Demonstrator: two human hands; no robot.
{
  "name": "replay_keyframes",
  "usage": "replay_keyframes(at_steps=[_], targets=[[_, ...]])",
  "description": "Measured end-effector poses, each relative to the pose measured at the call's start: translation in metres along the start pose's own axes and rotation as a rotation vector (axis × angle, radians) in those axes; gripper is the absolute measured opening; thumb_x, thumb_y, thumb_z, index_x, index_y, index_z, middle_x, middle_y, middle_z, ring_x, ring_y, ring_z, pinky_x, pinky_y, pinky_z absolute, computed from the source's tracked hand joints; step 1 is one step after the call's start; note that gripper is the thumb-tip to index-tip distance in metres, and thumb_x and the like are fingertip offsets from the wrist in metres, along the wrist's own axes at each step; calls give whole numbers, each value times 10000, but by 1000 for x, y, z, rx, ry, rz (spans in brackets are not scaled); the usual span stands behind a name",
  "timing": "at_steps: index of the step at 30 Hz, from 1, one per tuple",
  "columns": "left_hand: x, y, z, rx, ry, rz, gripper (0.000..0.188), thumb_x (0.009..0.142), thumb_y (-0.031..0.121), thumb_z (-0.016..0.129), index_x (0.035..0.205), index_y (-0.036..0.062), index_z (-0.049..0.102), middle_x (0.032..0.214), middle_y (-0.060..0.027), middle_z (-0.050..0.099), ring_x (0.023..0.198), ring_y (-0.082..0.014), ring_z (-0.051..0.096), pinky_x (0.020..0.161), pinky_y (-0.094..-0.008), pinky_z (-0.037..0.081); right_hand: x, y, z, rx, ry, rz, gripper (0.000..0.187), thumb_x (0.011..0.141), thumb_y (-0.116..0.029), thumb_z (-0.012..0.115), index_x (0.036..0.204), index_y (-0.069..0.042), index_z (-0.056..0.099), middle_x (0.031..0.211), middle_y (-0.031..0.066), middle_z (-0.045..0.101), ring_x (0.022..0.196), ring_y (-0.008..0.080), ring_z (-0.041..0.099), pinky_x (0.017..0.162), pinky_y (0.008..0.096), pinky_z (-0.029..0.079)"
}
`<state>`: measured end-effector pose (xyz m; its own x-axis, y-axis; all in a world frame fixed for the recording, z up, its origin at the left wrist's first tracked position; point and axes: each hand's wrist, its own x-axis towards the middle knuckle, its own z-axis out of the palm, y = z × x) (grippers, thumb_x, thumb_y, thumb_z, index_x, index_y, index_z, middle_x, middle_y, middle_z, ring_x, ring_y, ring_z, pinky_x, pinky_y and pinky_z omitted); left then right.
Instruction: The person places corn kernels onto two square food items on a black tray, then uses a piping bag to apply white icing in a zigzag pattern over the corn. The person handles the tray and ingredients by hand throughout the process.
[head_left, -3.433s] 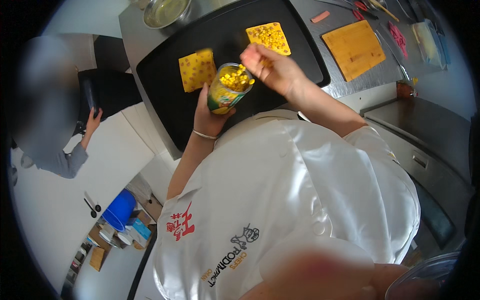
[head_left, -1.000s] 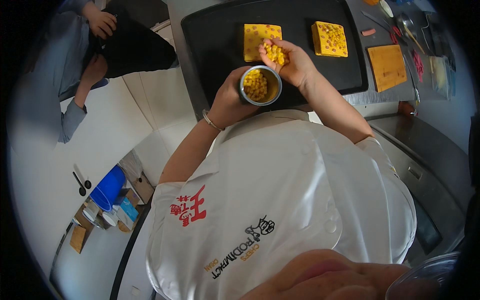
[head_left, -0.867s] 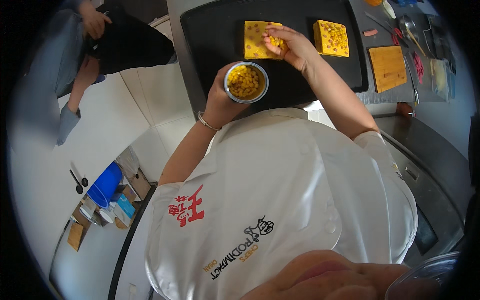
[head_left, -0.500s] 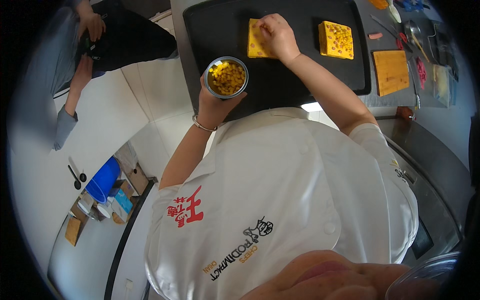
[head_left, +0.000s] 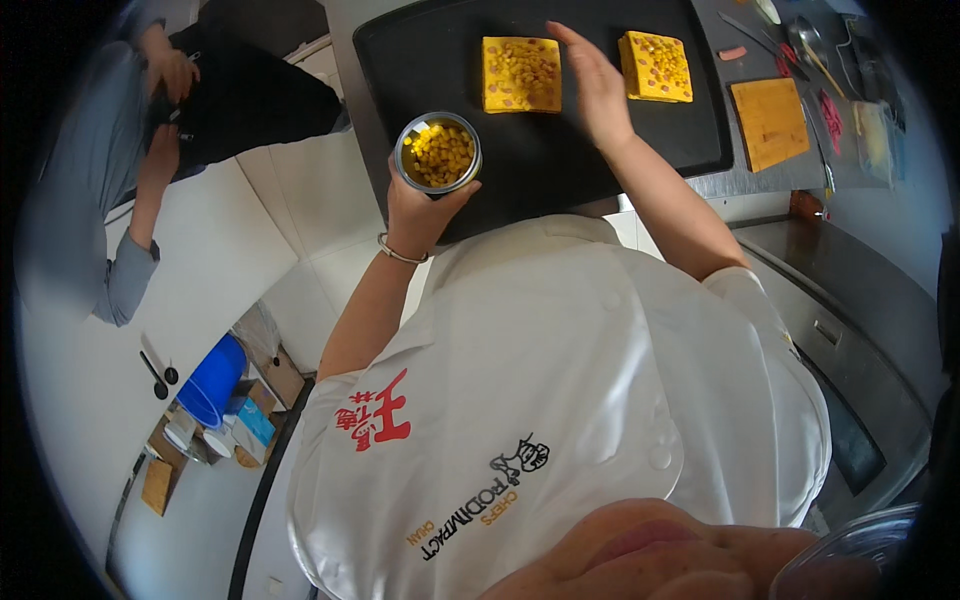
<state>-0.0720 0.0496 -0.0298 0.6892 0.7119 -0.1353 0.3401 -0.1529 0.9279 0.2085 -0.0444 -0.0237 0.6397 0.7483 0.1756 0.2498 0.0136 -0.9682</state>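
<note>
- A tin can (head_left: 477, 158), mouth up, sits in the wrapped grip of the left hand (head_left: 415, 215) over the near edge of the black tray (head_left: 430, 70), corn kernels (head_left: 440, 155) inside.
- The right hand (head_left: 604, 98), which cupped corn a second ago, now extends with fingers straightened just right of the left yellow slab (head_left: 493, 75), no kernels visible in it.
- Corn now lies scattered across that pink-spotted slab, bare of it a second ago; the handful appears delivered, and its topping looks nearly complete.
- The right yellow slab (head_left: 634, 85), also corn-topped, rests unmoved on the tray, so both squares now carry kernels.
- Beyond the tray, a wooden board (head_left: 770, 122) lies on the metal surface (head_left: 735, 183).
</note>
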Motion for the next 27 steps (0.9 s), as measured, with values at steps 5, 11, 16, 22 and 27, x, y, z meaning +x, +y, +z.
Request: replay_keyframes(at_steps=[5, 11, 16, 22, 27], targets=[[-1, 27, 15, 103, -105, 36, 984, 675, 234, 960, 1406, -40, 361, 1282, -172, 592, 1181, -271, 621, 1032, -354, 491, -37, -52, -37, 321, -56, 408, 378, 1076, -284, 514, 1341, -31, 604, 1294, 113, 657, 1178, 192, 631, 1075, 342, 459], [11, 80, 69, 159, -203, 194, 911, 718, 246, 934, 1424, 12, 409, 1381, -180, 547, 1275, -334, 573, 1067, -409, 479, -69, -101, -58, -374, -431, 31, 857, 726, -274, 898, 1464, -88, 504, 1335, 137, 612, 1196, 308, 593, 974, 395, 520], [8, 107, 124, 224, -164, 265, 852, 734, 265, 900, 1390, -10, 432, 1406, -214, 531, 1300, -379, 532, 1079, -422, 457, -64, -106, -107, -561, -468, -97, 897, 679, -245, 918, 1459, -100, 498, 1320, 150, 609, 1216, 332, 576, 1007, 431, 495], [22, 144, 208, 180, -283, 329, 991, 711, 146, 905, 1506, -23, 337, 1513, -232, 442, 1390, -384, 451, 1153, -429, 390, -54, -90, -210, -500, -466, -16, 848, 701, -221, 890, 1439, -84, 495, 1323, 174, 595, 1244, 360, 561, 1040, 431, 474], [35, 167, 249, 71, -272, 286, 966, 737, 119, 884, 1541, 43, 353, 1523, -186, 416, 1375, -333, 449, 1128, -407, 410, -30, -62, -302, -373, -294, 34, 792, 726, -168, 862, 1430, -74, 513, 1364, 143, 593, 1284, 296, 569, 1093, 380, 447]])
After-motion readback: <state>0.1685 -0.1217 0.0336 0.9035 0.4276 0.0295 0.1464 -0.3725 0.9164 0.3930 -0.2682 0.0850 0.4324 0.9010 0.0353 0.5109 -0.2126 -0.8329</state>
